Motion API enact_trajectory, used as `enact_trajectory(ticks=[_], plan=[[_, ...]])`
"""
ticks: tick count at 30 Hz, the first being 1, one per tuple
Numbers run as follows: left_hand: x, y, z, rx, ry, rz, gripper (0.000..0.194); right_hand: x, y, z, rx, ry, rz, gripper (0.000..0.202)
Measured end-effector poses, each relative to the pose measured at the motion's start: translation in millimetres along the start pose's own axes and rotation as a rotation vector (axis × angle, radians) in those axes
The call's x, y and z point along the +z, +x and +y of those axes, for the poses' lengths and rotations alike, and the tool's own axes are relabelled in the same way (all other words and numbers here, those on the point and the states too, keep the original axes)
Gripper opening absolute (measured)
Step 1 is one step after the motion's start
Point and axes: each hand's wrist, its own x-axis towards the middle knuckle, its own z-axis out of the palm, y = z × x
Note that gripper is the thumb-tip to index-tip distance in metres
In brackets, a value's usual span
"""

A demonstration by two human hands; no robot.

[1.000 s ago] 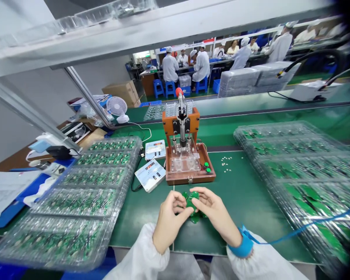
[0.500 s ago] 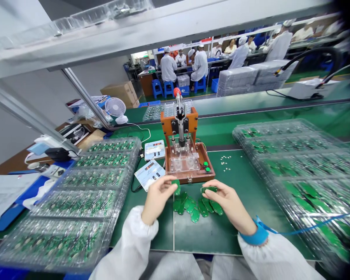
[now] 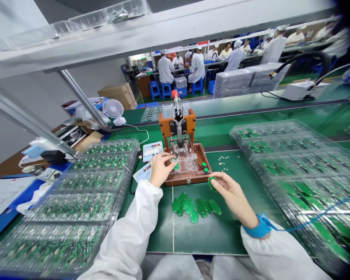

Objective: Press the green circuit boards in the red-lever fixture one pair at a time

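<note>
My left hand pinches a small green circuit board at the left side of the clear plastic plate of a test fixture. That fixture has an orange frame, a red-knobbed lever and a brown wooden base. Right of the base's front corner, my right hand grips another green circuit board between thumb and fingers, clear of the mat. A blue wrist strap circles my right wrist. Several loose green boards lie in a spread on the mat between my forearms.
Clear trays of boards stand at left and right. Beside the fixture are two white display boxes. Small white bits lie right of it. A fan stands behind left. Co-workers sit far back.
My left hand has moved forward with its board, from above the pile to the fixture's clear plate. My right hand has lifted its board off the pile, slightly forward and right.
</note>
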Motion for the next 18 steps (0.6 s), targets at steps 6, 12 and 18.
enact_trajectory(ticks=[6,12,18], plan=[[5.1,-3,-1,0.004,0.048,0.016,0.020,2,45,-14,-0.089,-0.100,-0.089,0.032],[1.0,-1,-2,0.027,-0.104,0.008,0.021,25,98,-9,-0.143,-0.210,-0.124,0.034],[1.9,2,-6,0.020,-0.160,-0.006,0.020,40,108,-6,-0.193,-0.407,-0.159,0.024]])
